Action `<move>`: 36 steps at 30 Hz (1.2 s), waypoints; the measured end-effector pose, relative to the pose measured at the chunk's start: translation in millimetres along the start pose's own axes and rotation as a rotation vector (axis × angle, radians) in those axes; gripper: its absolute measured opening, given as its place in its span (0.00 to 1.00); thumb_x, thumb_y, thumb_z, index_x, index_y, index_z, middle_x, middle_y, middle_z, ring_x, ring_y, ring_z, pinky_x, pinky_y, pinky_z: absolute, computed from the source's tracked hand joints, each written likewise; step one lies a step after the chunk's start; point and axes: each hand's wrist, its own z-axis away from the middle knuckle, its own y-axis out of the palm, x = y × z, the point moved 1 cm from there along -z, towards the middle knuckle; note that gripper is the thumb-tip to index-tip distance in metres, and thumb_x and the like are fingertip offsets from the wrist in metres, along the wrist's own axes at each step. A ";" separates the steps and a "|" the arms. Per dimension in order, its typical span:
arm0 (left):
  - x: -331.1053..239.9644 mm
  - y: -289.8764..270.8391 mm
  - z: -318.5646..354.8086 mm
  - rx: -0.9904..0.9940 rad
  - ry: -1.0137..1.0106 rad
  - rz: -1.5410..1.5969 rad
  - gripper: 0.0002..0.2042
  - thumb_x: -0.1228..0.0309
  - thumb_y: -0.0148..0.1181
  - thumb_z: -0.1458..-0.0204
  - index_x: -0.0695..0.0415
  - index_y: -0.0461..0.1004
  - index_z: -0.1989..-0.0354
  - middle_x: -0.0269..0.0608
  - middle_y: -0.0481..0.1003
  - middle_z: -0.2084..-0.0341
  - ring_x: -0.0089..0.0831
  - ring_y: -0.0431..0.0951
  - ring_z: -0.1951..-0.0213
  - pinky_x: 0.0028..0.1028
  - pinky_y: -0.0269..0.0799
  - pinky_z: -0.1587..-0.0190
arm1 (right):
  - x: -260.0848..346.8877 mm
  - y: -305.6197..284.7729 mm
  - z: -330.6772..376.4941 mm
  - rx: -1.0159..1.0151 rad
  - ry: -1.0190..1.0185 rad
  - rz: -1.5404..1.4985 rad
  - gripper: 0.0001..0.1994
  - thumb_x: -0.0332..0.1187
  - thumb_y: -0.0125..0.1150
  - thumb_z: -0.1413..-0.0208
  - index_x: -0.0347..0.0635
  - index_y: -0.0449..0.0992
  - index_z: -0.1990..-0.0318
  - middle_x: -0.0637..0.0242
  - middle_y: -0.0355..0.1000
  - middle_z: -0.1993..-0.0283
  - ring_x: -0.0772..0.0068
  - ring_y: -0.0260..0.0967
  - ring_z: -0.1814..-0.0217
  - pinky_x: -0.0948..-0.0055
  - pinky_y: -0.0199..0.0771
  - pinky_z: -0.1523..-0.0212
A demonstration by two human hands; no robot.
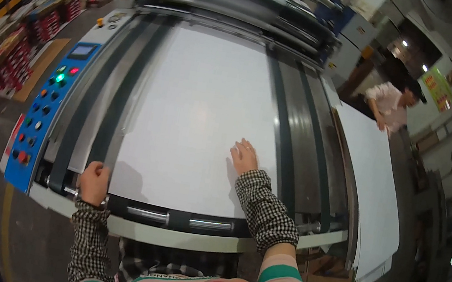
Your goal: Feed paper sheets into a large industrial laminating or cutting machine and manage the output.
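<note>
Head view, left hand (pixel 93 183) fingers curled, right hand (pixel 245 157) outstretched over white sheet (pixel 195 112), fingers loosely extended

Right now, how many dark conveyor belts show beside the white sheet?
4: outer left belt and inner left belt, left of the white sheet; inner right belt and outer right belt, right of it. More may be hidden underneath.
</note>
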 end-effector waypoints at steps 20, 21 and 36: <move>-89.2 99.0 96.7 0.592 0.214 0.116 0.13 0.67 0.52 0.55 0.66 0.70 0.68 0.45 0.73 0.77 0.27 0.73 0.75 0.25 0.67 0.71 | -221.6 -174.8 216.2 -0.347 0.664 0.738 0.24 0.36 0.60 0.61 0.41 0.65 0.53 0.53 0.65 0.63 0.54 0.63 0.62 0.56 0.64 0.63; -108.1 97.3 110.2 0.706 0.303 0.135 0.13 0.67 0.52 0.55 0.66 0.70 0.67 0.46 0.73 0.77 0.27 0.73 0.74 0.25 0.68 0.70 | -187.2 -173.3 197.3 -0.419 0.624 0.701 0.30 0.36 0.62 0.63 0.43 0.59 0.48 0.53 0.64 0.58 0.54 0.62 0.58 0.57 0.64 0.61; -124.3 125.5 177.6 1.023 0.279 0.206 0.18 0.62 0.55 0.58 0.66 0.69 0.65 0.52 0.72 0.73 0.38 0.73 0.69 0.29 0.67 0.66 | -45.4 -61.2 140.2 -0.010 0.419 0.105 0.13 0.31 0.46 0.56 0.29 0.65 0.66 0.45 0.66 0.67 0.47 0.66 0.66 0.58 0.67 0.64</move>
